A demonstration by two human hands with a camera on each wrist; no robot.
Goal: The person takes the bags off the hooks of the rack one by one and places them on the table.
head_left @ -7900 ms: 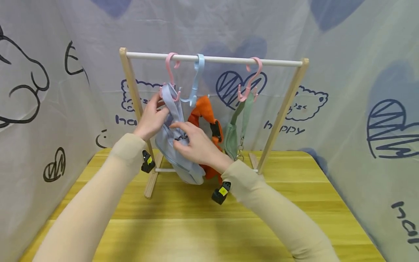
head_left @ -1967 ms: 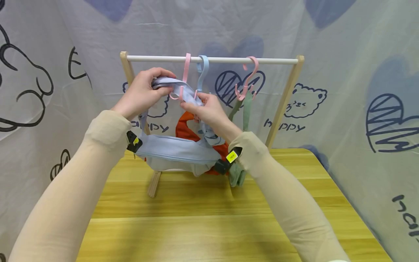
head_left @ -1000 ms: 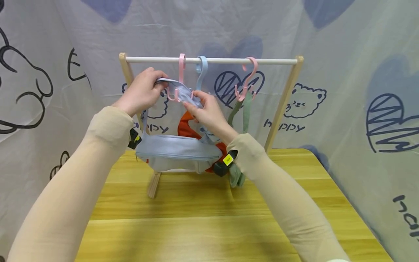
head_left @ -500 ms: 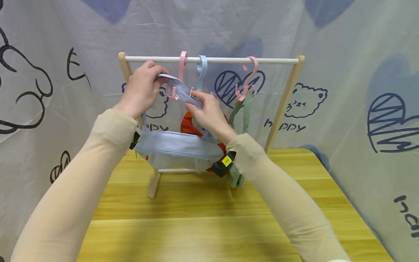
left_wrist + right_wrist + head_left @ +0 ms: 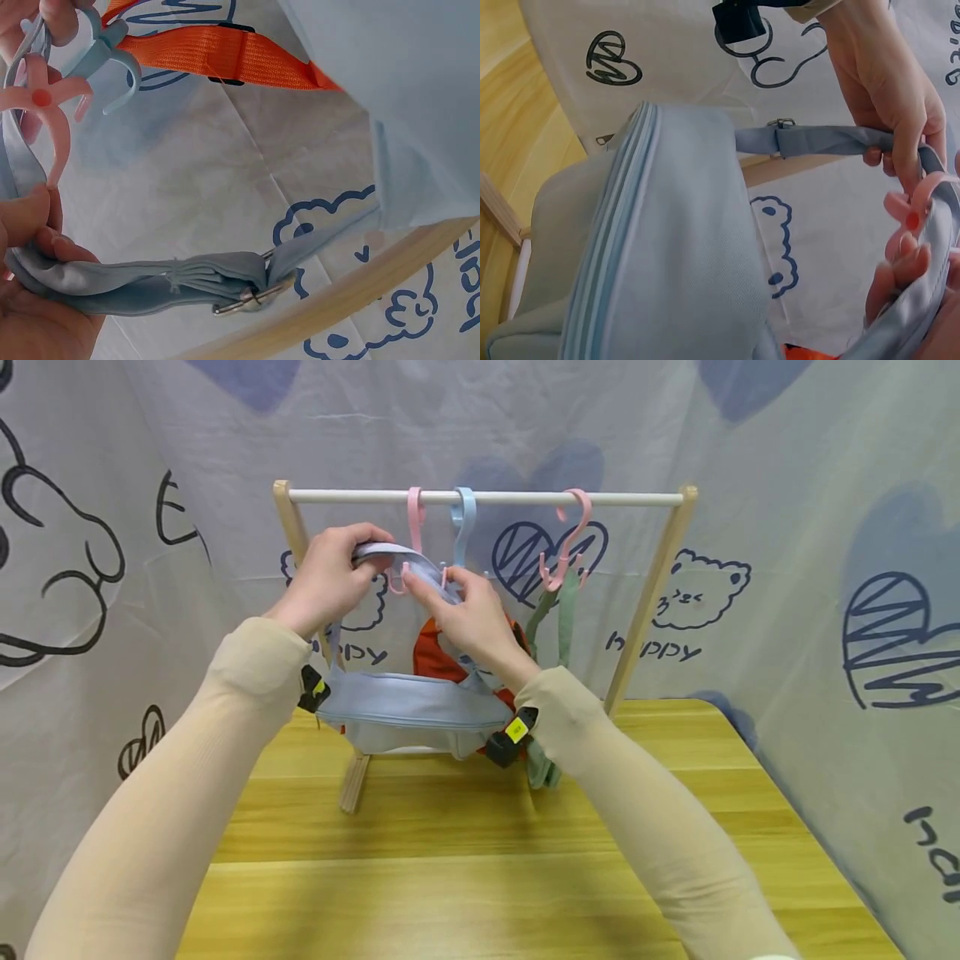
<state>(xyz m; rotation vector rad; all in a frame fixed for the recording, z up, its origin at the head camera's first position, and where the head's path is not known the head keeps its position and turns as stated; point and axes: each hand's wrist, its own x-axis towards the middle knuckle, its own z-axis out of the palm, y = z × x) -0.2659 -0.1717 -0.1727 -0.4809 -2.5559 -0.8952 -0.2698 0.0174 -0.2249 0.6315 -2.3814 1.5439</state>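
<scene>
A light blue zippered bag [image 5: 412,700] hangs level by its strap [image 5: 408,557] under the rack, in front of the orange bag. My left hand [image 5: 330,575] pinches the strap between thumb and fingers, left of a pink hook [image 5: 416,518]. My right hand [image 5: 480,617] pinches the same strap to the hook's right. In the left wrist view the strap passes behind the pink hook's prongs [image 5: 45,97], and a metal buckle [image 5: 255,296] sits further along it. The right wrist view shows the bag's zipper side [image 5: 615,240] and the strap [image 5: 817,141] running up to my left hand.
A wooden rack with a white rail [image 5: 637,500] stands on the wooden table [image 5: 480,885]. Beside the pink hook hangs a blue hook [image 5: 463,527]. An orange bag [image 5: 433,652] is partly hidden behind. Another pink hook [image 5: 558,572] holds a green bag [image 5: 566,627].
Since the first frame, my right hand has risen from the bag to the strap, and the bag has swung level. The left pink hook has shifted right. Lately my left hand dipped slightly.
</scene>
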